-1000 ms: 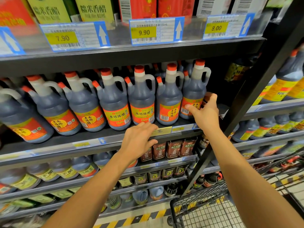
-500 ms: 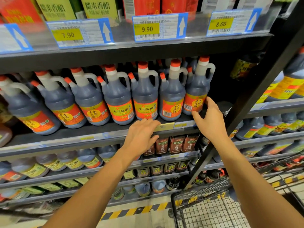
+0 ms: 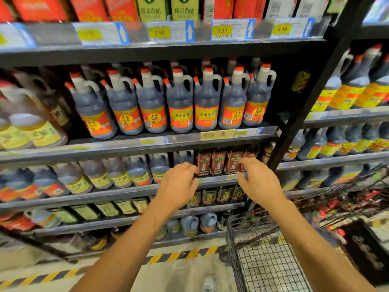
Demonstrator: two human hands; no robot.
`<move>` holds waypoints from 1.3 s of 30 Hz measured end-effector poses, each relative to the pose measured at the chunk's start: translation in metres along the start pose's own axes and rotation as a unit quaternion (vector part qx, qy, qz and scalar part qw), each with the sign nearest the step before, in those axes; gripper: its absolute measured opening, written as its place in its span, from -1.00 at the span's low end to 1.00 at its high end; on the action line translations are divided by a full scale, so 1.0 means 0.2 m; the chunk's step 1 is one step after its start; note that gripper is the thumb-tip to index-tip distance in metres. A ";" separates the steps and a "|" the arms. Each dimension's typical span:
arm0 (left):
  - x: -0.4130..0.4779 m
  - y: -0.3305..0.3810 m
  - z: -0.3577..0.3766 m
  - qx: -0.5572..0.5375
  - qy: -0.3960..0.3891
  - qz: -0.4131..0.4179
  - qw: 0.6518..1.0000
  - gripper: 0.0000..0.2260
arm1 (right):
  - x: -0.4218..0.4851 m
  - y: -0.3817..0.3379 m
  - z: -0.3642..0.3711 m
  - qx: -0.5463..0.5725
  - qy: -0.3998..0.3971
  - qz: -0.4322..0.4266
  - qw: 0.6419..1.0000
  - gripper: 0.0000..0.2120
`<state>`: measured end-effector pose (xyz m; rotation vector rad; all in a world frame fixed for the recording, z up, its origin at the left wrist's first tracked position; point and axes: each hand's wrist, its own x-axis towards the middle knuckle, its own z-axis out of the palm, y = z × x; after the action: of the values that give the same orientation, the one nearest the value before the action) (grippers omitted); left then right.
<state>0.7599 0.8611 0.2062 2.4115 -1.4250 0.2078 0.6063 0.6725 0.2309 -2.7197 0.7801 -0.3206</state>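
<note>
Lowered to cartons (image 3: 217, 164): left hand (image 3: 179, 186), right hand (image 3: 260, 184), empty | jugs (image 3: 207, 102) dark-filled

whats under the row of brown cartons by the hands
Under the brown cartons is the grey shelf edge, then a lower row of small dark cartons with gold labels. The left hand covers that row's left end.

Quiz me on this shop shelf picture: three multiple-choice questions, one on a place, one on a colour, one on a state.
1. The wire cart stands where? A lower right B lower left C top shelf
2. Caps on the orange-labelled jugs? A green B red C white
3. The left hand and right hand? A both empty B left grips a jug C right lifts a carton
Key: A, it fills the lower right corner; B, their caps show red; A, loosely curled fingers hold nothing.
</note>
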 end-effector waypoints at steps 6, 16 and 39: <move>-0.56 0.06 -0.02 -0.028 -0.072 -0.074 0.994 -0.80 | -0.47 -0.17 0.14 -0.036 -0.051 -0.021 0.998 -0.58; -0.94 0.38 0.08 -0.048 -0.132 -0.045 0.989 -0.84 | -1.07 -0.06 0.11 -0.068 -0.071 0.041 0.994 -0.64; -0.13 1.84 0.96 -0.060 -0.223 0.007 0.973 -0.77 | -1.31 1.77 -0.19 -0.066 -0.099 0.161 0.980 -0.65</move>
<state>0.4178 0.6507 0.0954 2.4430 -1.5784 -0.4329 0.2077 0.5204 0.1123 -2.6291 1.1957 0.0753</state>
